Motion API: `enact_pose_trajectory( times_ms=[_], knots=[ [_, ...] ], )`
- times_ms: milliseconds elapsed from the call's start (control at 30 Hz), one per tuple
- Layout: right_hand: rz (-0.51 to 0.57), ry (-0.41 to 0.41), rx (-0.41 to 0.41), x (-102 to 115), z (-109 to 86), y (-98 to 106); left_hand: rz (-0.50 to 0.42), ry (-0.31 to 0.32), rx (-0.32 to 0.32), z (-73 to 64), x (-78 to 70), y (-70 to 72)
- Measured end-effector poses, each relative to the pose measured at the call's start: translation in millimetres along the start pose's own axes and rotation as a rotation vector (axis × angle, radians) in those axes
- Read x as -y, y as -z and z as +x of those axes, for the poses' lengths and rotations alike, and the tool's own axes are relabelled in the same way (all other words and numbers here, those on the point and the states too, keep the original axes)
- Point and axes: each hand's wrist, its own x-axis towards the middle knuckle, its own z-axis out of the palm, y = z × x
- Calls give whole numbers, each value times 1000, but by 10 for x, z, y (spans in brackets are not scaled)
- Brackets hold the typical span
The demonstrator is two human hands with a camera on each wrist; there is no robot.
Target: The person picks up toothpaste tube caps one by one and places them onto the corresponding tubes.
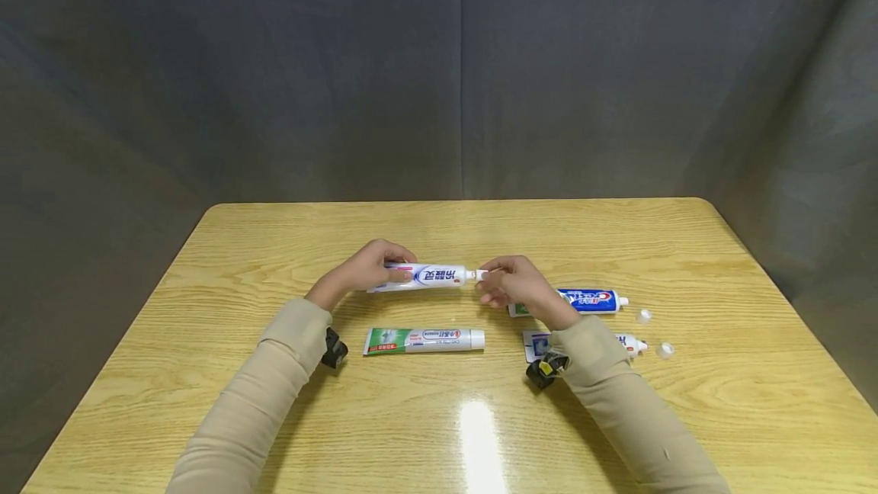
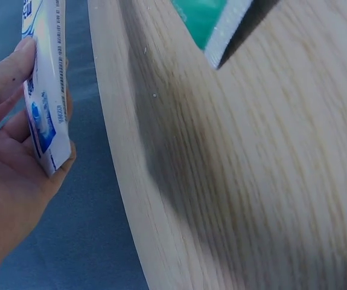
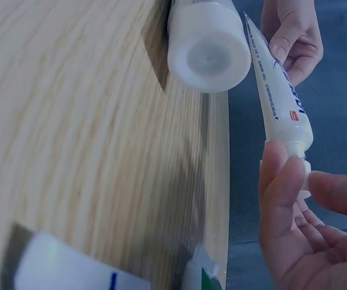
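Observation:
My left hand (image 1: 373, 265) grips a white toothpaste tube (image 1: 439, 276) with blue and pink print by its flat end, thumb on its face. Raised over the far part of the table, the tube points its nozzle end to the right. My right hand (image 1: 514, 284) is at that end, thumb and fingers pinching the small white cap (image 3: 306, 181). In the left wrist view, the tube's crimped end (image 2: 55, 158) lies across the left palm. Nearer to me, a green and white toothpaste tube (image 1: 424, 341) lies flat with its white cap on.
Right of centre lie a blue Crest toothpaste tube (image 1: 593, 301) and a white toothpaste tube (image 1: 629, 344), partly hidden by my right arm; both show bare nozzles. Beside them sit two loose white caps, one farther back (image 1: 643, 316) and one nearer (image 1: 665, 351). A dark curtain (image 1: 459, 97) hangs behind the table.

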Motion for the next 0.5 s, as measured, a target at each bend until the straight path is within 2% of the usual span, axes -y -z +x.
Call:
enact_pose_trajectory(
  times_ms=[300, 500],
  knots=[
    [-5, 24, -11, 42, -26, -56, -24, -19, 5, 5, 11, 13],
    [-16, 69, -3, 36, -28, -76, -25, -28, -3, -6, -15, 14]
  ],
)
